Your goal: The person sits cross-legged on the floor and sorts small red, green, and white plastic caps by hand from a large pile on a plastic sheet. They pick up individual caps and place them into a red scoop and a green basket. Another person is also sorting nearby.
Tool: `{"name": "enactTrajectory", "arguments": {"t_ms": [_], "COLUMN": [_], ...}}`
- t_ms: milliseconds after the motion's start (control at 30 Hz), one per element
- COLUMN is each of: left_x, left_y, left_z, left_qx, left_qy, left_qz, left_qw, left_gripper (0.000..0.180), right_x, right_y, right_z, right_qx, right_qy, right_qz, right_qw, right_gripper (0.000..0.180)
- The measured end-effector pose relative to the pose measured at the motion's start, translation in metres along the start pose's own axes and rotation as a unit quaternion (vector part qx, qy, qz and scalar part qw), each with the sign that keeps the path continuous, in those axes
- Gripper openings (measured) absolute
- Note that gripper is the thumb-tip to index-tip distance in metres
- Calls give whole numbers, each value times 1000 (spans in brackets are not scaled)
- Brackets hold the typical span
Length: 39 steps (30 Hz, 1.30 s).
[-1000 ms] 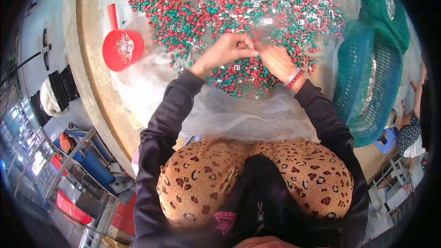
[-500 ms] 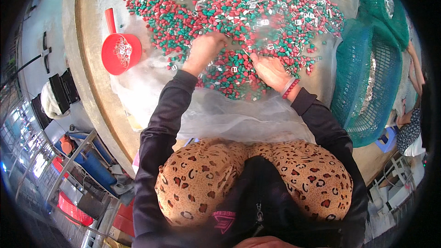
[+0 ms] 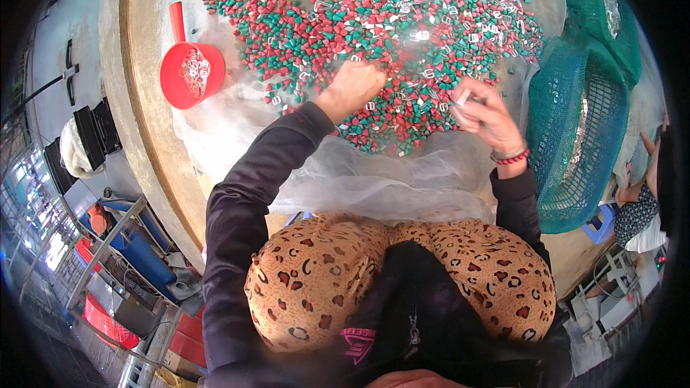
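Note:
A wide heap of small red and green wedge-shaped pieces (image 3: 309, 32) covers the table, with pale, ring-like and bar-like small parts (image 3: 422, 36) scattered through it. My left hand (image 3: 356, 86) rests low over the near side of the heap, fingers curled in; whatever they may hold is hidden. To its right, my right hand (image 3: 489, 121) is raised above the heap's near right edge. Between its thumb and fingers is a small flat white piece (image 3: 463, 97), slightly blurred. At the left stands a red long-handled scoop (image 3: 208, 90) with several of the pale parts inside.
Translucent sheeting (image 3: 345, 179) lies under the heap and hangs over the near edge. Teal mesh-covered baskets (image 3: 553, 129) stand close on the right, with a person (image 3: 640, 208) beyond them. A raised table rim (image 3: 136, 122) runs along the left; a metal rack (image 3: 108, 244) stands past it.
My right hand has lifted off the heap and swung right, the white piece now showing in it. My left hand has shifted right and slightly nearer, its fingers curled.

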<state>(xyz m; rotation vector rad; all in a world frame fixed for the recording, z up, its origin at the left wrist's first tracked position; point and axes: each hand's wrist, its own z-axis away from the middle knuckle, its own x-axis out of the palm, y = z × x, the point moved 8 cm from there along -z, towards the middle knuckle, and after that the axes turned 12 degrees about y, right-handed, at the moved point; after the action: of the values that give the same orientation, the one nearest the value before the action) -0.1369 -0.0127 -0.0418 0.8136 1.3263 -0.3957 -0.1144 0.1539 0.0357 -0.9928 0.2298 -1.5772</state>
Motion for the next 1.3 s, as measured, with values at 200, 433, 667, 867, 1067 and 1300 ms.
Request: {"name": "enactTrajectory", "arguments": {"t_ms": [200, 433, 667, 867, 1067, 1300], "left_x": [-3, -66, -54, 29, 62, -26], "left_y": [-46, -77, -39, 48, -43, -144], "left_z": [15, 40, 22, 43, 57, 77], "left_qx": [-130, -239, -284, -326, -462, -481], "left_qy": [-43, 146, -3, -277, -89, 109], "left_qz": [33, 878, 803, 754, 812, 744], "left_qw": [990, 388, 524, 498, 346, 450], "left_gripper": [15, 8, 24, 35, 32, 29], "right_x": [32, 26, 6, -15, 3, 14], "right_y": [-54, -31, -21, 17, 58, 29], "right_z": [18, 6, -2, -42, -66, -58], "right_qx": [-80, -11, -48, -17, -251, -251], "right_qy": [-244, -121, -58, 81, 76, 75], "right_qz": [-157, -71, 20, 319, 747, 564], "right_qw": [954, 990, 997, 944, 612, 783], "right_gripper": [25, 21, 17, 17, 16, 17]}}
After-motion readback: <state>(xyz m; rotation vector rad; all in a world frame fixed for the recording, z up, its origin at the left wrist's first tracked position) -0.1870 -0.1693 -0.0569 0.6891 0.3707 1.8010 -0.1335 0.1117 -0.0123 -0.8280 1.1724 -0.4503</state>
